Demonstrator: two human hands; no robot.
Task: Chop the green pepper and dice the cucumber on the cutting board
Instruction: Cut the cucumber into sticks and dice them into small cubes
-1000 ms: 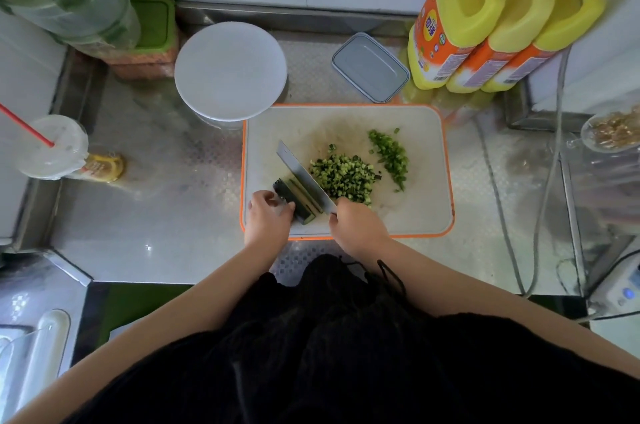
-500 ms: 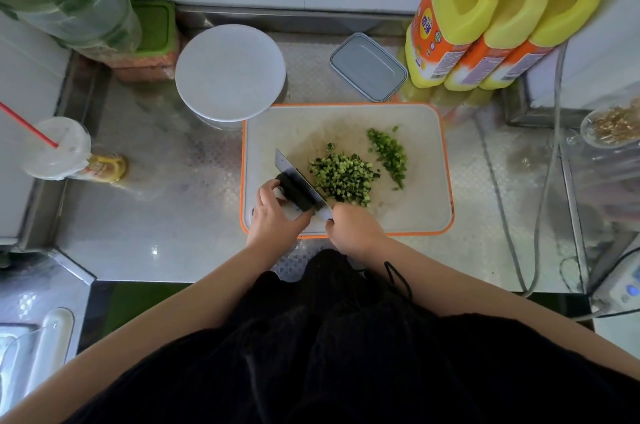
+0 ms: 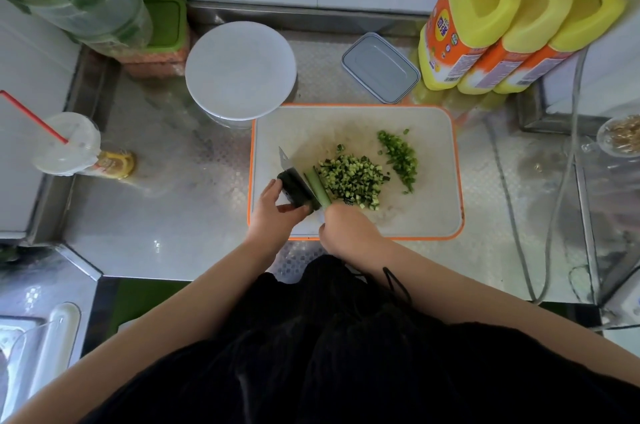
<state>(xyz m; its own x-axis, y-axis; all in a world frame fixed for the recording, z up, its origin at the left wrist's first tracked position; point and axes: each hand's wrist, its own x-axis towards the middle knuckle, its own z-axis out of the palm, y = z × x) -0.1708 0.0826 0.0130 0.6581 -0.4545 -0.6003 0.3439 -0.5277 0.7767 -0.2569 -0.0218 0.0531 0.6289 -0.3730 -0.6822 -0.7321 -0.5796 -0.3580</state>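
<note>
Dark cucumber chunk [image 3: 294, 190] and diced pile [image 3: 351, 179] (chopped pepper [image 3: 400, 157] beside) on cutting board [image 3: 429, 212].

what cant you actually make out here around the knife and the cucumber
All in the head view:
- Knife handle: hidden inside the right hand, so the grip itself cannot be seen.
- Cucumber piece: partly covered by the blade and the left hand; how much is left is unclear.
- Left hand's fingertips: mostly tucked behind the cucumber, so their gap from the blade is unclear.
- Detergent bottles: label text too small to read.
</note>
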